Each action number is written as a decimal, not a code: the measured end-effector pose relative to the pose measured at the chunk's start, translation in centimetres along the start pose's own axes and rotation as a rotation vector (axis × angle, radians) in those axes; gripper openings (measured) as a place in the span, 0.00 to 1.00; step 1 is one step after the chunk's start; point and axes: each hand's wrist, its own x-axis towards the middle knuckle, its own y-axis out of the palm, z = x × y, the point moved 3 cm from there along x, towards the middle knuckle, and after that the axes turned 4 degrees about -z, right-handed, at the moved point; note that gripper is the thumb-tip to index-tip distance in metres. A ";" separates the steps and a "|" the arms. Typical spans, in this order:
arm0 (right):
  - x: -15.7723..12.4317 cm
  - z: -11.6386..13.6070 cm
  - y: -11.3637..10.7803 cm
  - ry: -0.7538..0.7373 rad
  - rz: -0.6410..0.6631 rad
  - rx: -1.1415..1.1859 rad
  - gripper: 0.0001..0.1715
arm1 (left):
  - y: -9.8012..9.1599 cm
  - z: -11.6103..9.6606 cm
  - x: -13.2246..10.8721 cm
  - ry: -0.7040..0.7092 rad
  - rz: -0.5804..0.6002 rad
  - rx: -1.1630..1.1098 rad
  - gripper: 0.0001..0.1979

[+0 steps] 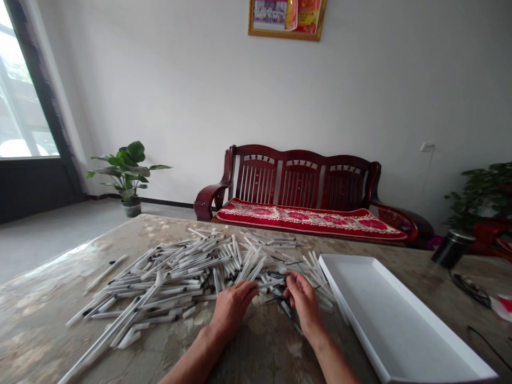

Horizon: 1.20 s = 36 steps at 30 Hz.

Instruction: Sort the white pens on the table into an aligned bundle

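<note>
Over the near middle of the table, my left hand [236, 301] is closed with its fingertips on a slim white pen [266, 285]. The pen points right, toward my right hand [303, 300], whose thumb and fingers pinch around its dark end. Fine detail between the right fingertips is blurred. Under and between both hands lie several dark, thin pen parts [285, 306]. A large loose heap of white pens with black ends [192, 261] spreads left and beyond my left hand. More pale barrels [316, 269] lie just right of my right hand.
A shallow white box [416, 325] stands on the table [160, 352] at the right, no pens in it. Past it are a black cylinder [453, 249] and a dark cable [472, 290]. Behind the table stands a wooden bench [300, 181]; a potted plant [130, 173] is at left.
</note>
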 end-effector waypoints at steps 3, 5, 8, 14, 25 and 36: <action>0.2 -0.2 0.0 -0.017 -0.003 -0.042 0.28 | -0.1 -0.2 0.0 -0.009 0.025 -0.001 0.12; 0.2 -0.2 0.0 -0.038 0.008 -0.057 0.27 | -0.1 -0.2 0.0 -0.013 0.041 0.006 0.12; 0.2 0.0 0.1 -0.034 0.026 -0.026 0.26 | -0.1 -0.1 0.0 -0.024 0.050 0.007 0.12; -0.1 0.0 0.2 0.005 0.013 -0.023 0.25 | -0.1 -0.1 0.0 -0.042 0.070 -0.002 0.13; 1.1 -0.5 -1.0 -0.222 -0.048 -0.139 0.16 | -0.3 0.3 0.1 -0.083 0.061 0.034 0.13; 0.7 0.0 -0.6 -0.390 -0.056 -0.303 0.14 | 0.1 0.1 0.0 -0.054 0.095 0.041 0.13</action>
